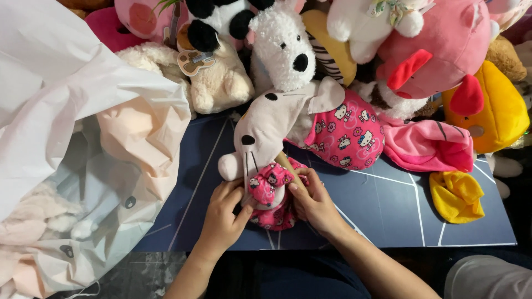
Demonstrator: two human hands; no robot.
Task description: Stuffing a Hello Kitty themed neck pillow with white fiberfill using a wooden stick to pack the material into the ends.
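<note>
Toy workplace; heaped plush toys point(343, 50); big white sack point(61, 111) of more

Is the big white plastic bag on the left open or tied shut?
Open. The white bag's mouth gapes toward the table, and pale plush toys show inside it.

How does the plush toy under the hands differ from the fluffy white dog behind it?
The plush toy is smooth, pale grey, lying down and dressed in pink patterned cloth; the fluffy white dog is curly, bare and upright. The left hand and right hand grip only the plush toy. Both have black noses.
</note>
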